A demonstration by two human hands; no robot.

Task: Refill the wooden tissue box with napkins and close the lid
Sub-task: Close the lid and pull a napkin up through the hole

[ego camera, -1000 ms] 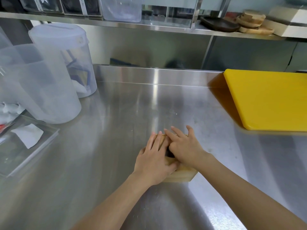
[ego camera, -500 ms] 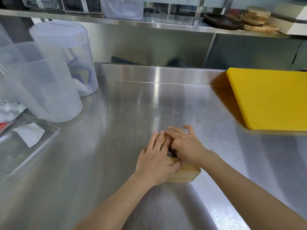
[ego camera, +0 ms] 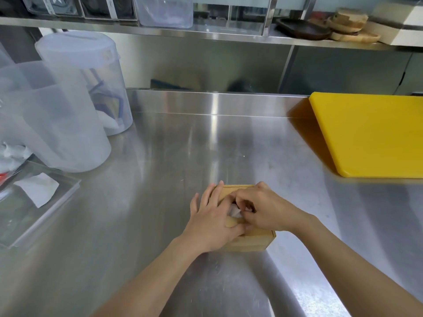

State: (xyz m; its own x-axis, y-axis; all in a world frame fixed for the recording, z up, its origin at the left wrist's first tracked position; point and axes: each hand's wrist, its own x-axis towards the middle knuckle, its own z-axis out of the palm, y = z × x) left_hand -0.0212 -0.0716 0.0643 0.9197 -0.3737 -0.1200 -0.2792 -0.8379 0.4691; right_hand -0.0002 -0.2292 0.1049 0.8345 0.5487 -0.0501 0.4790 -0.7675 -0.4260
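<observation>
Currently left hand [ego camera: 211,221] lies flat on the wooden tissue box [ego camera: 249,239] mid-counter while right hand [ego camera: 266,210] pinches a napkin [ego camera: 235,212] at the slot; hard tug likely tears it.

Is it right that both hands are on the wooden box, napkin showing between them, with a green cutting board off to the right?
Not quite: the cutting board is yellow, not green, as the head view shows. The rest holds: the left hand and right hand are on the wooden box, with white napkin showing between them.
</observation>
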